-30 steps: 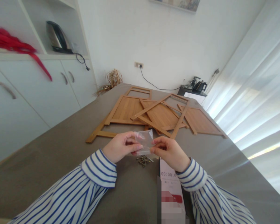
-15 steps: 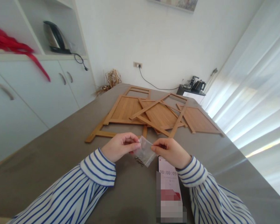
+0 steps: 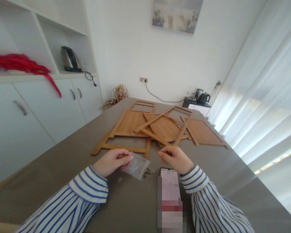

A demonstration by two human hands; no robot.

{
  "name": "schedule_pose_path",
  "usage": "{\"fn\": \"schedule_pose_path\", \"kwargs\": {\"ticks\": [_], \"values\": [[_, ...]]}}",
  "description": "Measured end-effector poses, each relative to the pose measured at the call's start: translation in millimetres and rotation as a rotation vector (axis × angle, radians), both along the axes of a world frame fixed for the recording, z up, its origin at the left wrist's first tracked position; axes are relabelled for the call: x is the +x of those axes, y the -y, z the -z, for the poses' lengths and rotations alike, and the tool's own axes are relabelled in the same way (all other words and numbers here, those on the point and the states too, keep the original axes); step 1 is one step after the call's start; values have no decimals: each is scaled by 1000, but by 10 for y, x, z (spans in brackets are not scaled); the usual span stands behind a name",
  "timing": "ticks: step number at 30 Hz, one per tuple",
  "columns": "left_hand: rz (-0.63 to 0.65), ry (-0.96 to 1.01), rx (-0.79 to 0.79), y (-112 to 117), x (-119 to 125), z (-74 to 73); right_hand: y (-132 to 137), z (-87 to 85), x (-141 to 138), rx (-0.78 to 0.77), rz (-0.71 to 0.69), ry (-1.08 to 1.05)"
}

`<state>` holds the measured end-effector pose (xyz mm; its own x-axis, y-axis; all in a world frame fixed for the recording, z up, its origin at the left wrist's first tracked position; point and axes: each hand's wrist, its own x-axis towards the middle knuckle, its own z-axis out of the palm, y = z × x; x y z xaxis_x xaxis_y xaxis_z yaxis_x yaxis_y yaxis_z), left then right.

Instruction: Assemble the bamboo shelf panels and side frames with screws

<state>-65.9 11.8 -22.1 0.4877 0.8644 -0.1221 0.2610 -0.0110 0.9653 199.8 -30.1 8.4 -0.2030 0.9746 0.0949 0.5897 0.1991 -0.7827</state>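
My left hand (image 3: 113, 161) pinches a corner of a small clear plastic zip bag (image 3: 137, 167), which hangs tilted to the right and looks empty. Close to the bag's right edge, a small pile of metal screws (image 3: 147, 173) lies on the grey table (image 3: 126, 207). My right hand (image 3: 176, 158) is apart from the bag, its thumb and fingertips drawn together with nothing seen between them. Just below that hand lies a phone (image 3: 171, 191) with a timer on its screen, partly blurred out.
Beyond my hands, several wooden panels and frames (image 3: 135, 124) overlap on the table. White cabinets (image 3: 43, 113) stand at the left, with a kettle (image 3: 71, 61) on a shelf. A dark side stand (image 3: 191, 103) is at the far right, near white curtains (image 3: 264, 113).
My right hand has let go of the plastic bag. My left hand has carried it left and slightly down, uncovering the screws. The view has tilted up, showing more of the wall picture.
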Motion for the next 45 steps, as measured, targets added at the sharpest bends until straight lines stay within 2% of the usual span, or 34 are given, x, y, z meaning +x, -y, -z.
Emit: {"fn": "schedule_pose_path", "kwargs": {"ticks": [6, 11, 19, 23, 27, 31, 35, 39, 45], "values": [[-79, -293, 18, 5, -364, 62, -78, 0, 253, 59, 112, -19], [-67, -528, 183, 10, -529, 112, -54, 41, 410, 64, 170, -18], [-106, -843, 343, 25, -688, 1, 7, 205, 578, 18, 233, -12], [-204, -893, 483, 77, -515, -112, -11, 263, 642, 11, 270, -18], [-236, -727, 572, 30, -109, -185, -76, 347, 720, 0, 352, -27], [-220, -672, 528, -194, 307, -137, -170, 491, 794, -36, 452, -72], [-197, -668, 509, -437, 580, -38, -254, 625, 803, -68, 514, -175], [-172, -607, 499, -602, 703, 23, -310, 675, 737, -95, 529, -307], [-171, -462, 474, -740, 694, 125, -388, 647, 618, -128, 547, -498]]}}
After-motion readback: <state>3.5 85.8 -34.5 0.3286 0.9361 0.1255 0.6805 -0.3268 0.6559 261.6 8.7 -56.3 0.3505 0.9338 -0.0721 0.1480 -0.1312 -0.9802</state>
